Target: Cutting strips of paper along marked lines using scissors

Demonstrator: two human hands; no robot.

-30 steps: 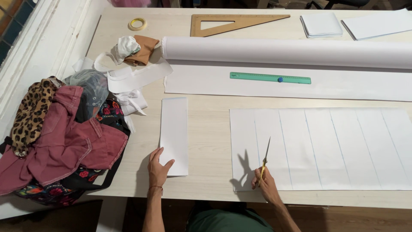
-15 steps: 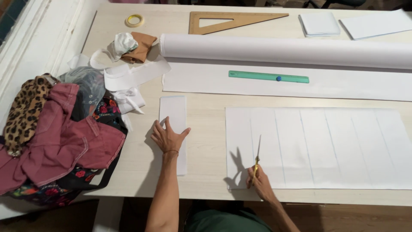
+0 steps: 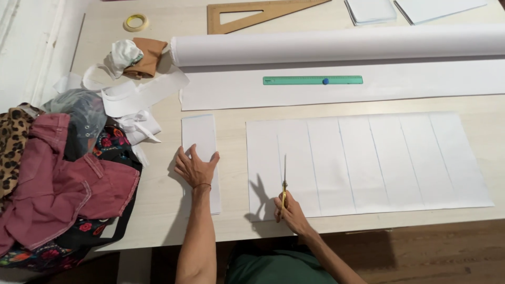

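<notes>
My left hand (image 3: 195,168) lies flat, fingers spread, on a narrow white strip (image 3: 199,138) that lies apart from the big sheet. My right hand (image 3: 290,211) grips yellow-handled scissors (image 3: 284,181), blades pointing away from me along the first blue line of a wide white sheet (image 3: 379,163) marked with several parallel lines. The blades sit in a cut that runs up from the sheet's near edge.
A white roll (image 3: 336,44) with its unrolled length and a green ruler (image 3: 313,80) lies behind the sheet. A wooden triangle (image 3: 258,11), tape ring (image 3: 135,22), white scraps (image 3: 131,94) and a heap of clothes (image 3: 58,179) at left. Table edge near me.
My left hand slid away from me along the narrow strip and spread flat on it. My right hand and the scissors stayed at the first line near the sheet's front edge.
</notes>
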